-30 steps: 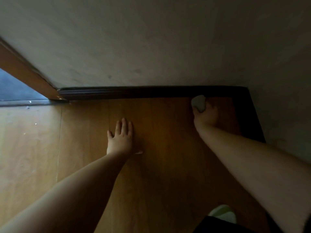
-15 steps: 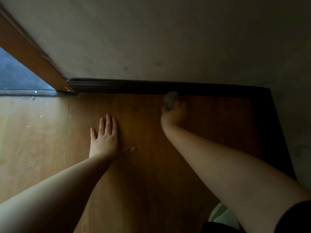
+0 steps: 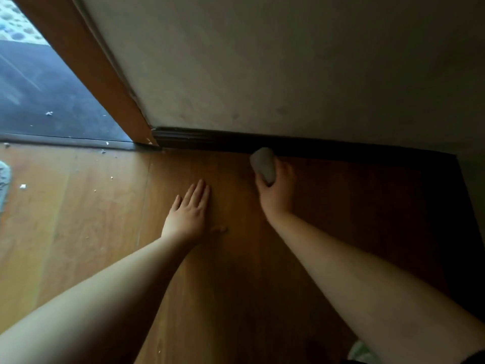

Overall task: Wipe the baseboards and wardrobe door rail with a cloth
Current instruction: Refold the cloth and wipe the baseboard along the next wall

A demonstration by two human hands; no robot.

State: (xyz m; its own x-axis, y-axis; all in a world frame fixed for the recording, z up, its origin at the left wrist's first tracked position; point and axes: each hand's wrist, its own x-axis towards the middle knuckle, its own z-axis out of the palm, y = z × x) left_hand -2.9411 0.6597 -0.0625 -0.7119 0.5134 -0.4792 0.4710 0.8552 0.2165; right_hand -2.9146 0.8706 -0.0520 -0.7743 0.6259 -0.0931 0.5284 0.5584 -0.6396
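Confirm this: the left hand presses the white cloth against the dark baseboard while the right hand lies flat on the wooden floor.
The hands are swapped. In the head view the right hand grips the white cloth against the dark baseboard, while the left hand lies flat on the wooden floor.

Wooden floor bears a flat left hand and pale crumbs.

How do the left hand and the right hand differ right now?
The left hand lies flat on the wooden floor with its fingers straight, while the right hand is curled around a pale cloth. The left hand holds nothing; the right hand holds the cloth at the dark baseboard. The left hand sits farther back from the wall, the right hand close to it. Both are bare and reach forward from bare forearms.
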